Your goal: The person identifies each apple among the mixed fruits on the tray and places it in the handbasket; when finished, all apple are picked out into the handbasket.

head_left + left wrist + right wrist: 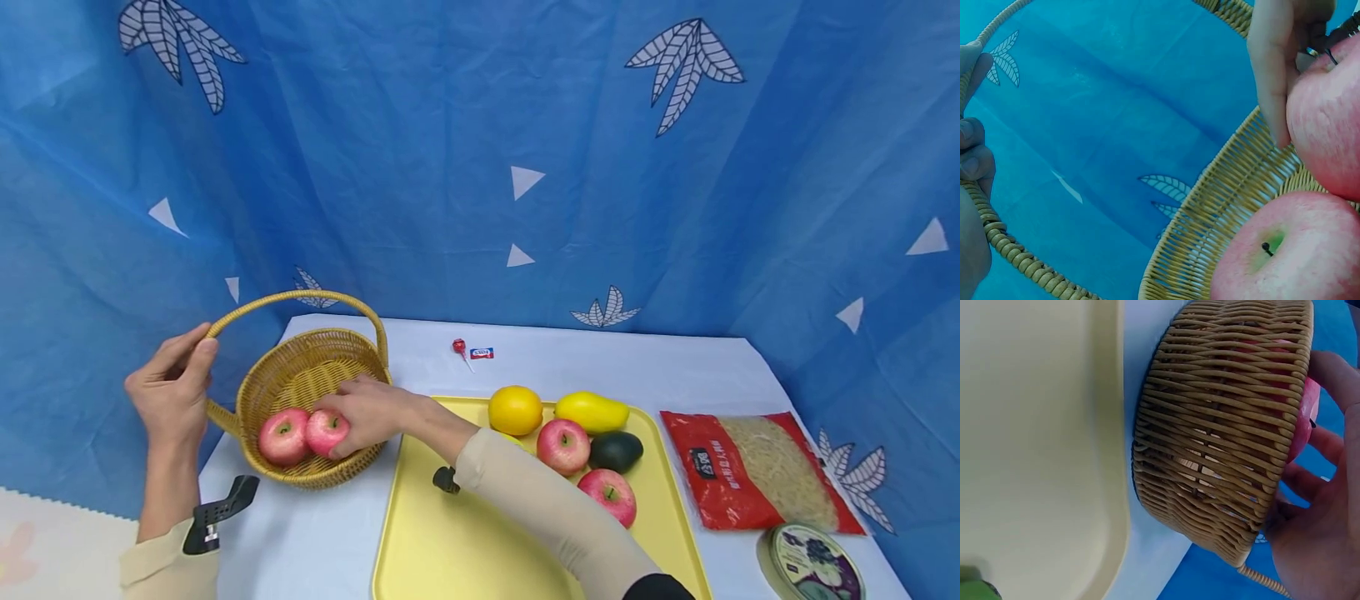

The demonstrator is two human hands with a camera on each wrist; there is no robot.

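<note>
My left hand (171, 383) grips the looped handle (300, 296) of a round wicker basket (296, 354) at the left of the table. The basket leans toward me, so its inside shows. My right hand (375, 412) reaches into it and holds a red apple (327, 431) between thumb and fingers, low by the near rim. Another red apple (283, 437) lies right beside it in the basket. In the left wrist view the held apple (1332, 119) sits just above the other apple (1297, 250). The basket wall (1222, 425) partly hides the held apple in the right wrist view.
A yellow tray (435, 533) right of the basket bears two apples, an orange (515, 409), a yellow mango (592, 412) and a dark avocado (617, 452). Behind it lie a lollipop (460, 347) and a small wrapper (482, 353). A red bag (757, 471) and round tin (813, 562) are far right.
</note>
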